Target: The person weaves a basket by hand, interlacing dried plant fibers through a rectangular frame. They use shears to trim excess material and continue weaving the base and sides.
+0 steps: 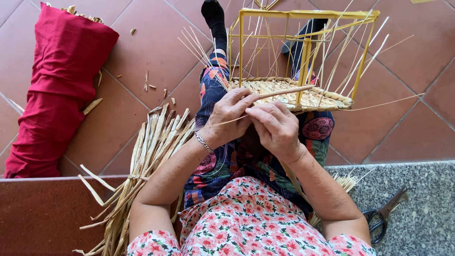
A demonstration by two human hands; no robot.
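Observation:
A half-woven straw basket base [284,93] rests on my knees inside a yellow metal frame [303,28], with thin stakes sticking up and outward. My left hand [230,116] grips a wooden stick [284,91] that lies across the woven base, and also pinches a thin straw strand. My right hand [275,128] sits right beside it, fingers curled on the same strand near the basket's front edge. A silver bracelet circles my left wrist.
A bundle of dried straw leaves [142,161] lies at my left on the tiled floor. A red cloth sack [57,90] stands further left. Black scissors [381,215] rest on the grey stone ledge at right. Straw scraps dot the tiles.

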